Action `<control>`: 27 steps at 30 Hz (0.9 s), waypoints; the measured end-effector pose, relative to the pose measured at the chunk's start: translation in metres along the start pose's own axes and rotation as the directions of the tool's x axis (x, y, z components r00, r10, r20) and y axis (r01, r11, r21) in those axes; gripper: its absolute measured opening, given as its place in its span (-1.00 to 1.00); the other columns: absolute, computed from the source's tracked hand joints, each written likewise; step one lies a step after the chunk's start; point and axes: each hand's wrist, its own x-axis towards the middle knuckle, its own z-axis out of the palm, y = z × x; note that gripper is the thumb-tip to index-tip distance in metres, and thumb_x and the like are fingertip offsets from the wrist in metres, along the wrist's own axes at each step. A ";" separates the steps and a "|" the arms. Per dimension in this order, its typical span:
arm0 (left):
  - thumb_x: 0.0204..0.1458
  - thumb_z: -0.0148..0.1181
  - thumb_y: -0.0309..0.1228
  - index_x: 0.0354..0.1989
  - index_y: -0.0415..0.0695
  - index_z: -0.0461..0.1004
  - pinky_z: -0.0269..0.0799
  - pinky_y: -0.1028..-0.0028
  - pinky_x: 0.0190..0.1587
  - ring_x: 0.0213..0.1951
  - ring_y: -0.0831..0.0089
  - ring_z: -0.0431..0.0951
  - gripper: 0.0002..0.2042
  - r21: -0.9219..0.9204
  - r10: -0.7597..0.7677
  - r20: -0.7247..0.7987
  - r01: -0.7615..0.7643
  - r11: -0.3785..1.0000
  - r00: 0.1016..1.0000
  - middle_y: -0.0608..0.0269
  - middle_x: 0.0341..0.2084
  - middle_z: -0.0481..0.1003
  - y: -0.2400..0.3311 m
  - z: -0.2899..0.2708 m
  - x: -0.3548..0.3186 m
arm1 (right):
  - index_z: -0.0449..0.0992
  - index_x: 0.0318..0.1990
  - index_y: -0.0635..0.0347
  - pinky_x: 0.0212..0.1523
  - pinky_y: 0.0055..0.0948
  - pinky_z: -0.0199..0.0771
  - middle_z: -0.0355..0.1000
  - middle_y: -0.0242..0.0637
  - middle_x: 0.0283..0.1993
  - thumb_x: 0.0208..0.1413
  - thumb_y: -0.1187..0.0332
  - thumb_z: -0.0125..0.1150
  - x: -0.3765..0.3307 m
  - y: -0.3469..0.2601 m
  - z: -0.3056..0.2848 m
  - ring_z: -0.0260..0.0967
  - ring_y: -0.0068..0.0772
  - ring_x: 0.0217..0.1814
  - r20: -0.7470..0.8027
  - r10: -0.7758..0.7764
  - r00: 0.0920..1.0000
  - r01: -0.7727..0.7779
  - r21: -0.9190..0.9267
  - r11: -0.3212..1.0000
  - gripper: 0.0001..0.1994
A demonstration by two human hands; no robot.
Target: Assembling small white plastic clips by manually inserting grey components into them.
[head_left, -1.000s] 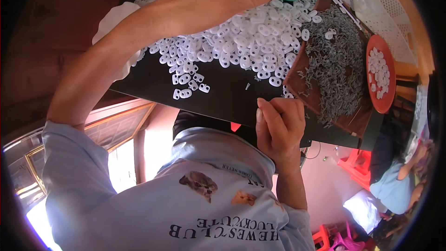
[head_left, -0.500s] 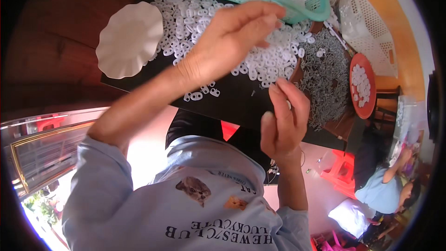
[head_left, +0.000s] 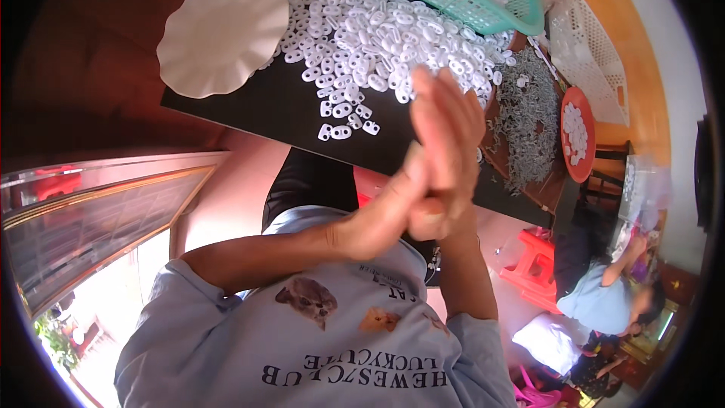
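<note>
In front of my chest, over the table's near edge, my two hands are pressed against each other. My left hand [head_left: 385,215] reaches in from the left and lies against my right hand [head_left: 451,136], whose fingers point up and away. Motion blurs both, and whatever is between the palms is hidden. A bit of white shows at the right hand's outer side; whether it is held, I cannot tell. Beyond the hands spreads a heap of small white oval plastic pieces with two holes [head_left: 393,34]. Several of these pieces [head_left: 343,111] lie apart, nearer to me.
A cream wavy-rimmed plate [head_left: 224,34] is at the table's left. A green basket [head_left: 521,0] of white pieces stands at the back. To the right are a pile of small grey metal parts [head_left: 532,125] and a red dish [head_left: 587,165]. Another person [head_left: 604,302] is farther right.
My left hand has come back from over the heap and met my right hand. The right hand has turned more upright. The view has shifted slightly.
</note>
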 end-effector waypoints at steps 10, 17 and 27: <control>0.02 0.22 -0.40 0.15 -0.32 0.29 0.31 0.17 0.14 0.10 0.02 0.39 -0.49 0.716 0.140 0.338 -0.351 0.603 0.931 -0.09 0.08 0.36 0.030 -0.031 -0.028 | 0.37 0.10 0.33 -0.08 -0.51 0.35 0.38 -0.19 0.02 0.21 0.52 -0.03 0.089 -0.052 -0.072 0.40 -0.45 -0.13 0.088 0.380 0.921 -0.220 -0.689 0.690 -0.69; 0.15 -0.01 -0.28 -0.04 -0.42 0.32 0.48 0.29 -0.11 -0.20 0.17 0.55 -0.61 0.450 0.583 0.049 -0.539 0.712 0.811 -0.13 -0.17 0.49 0.133 -0.054 -0.037 | 0.31 0.08 0.56 -0.22 -0.44 0.45 0.38 0.19 -0.13 0.19 0.20 -0.01 0.101 -0.128 -0.146 0.40 -0.23 -0.11 0.310 -0.194 0.931 0.338 -0.523 0.782 -0.50; 0.10 0.02 -0.35 -0.08 -0.40 0.34 0.47 0.32 -0.09 -0.18 0.21 0.53 -0.67 0.384 0.624 0.125 -0.618 0.686 0.771 -0.08 -0.17 0.46 0.228 -0.107 -0.290 | 0.48 -0.21 0.10 -0.30 -0.46 0.45 0.48 -0.29 -0.22 0.10 0.31 0.01 0.096 -0.025 0.046 0.45 -0.34 -0.19 0.923 0.095 0.373 0.748 -0.360 0.557 -0.82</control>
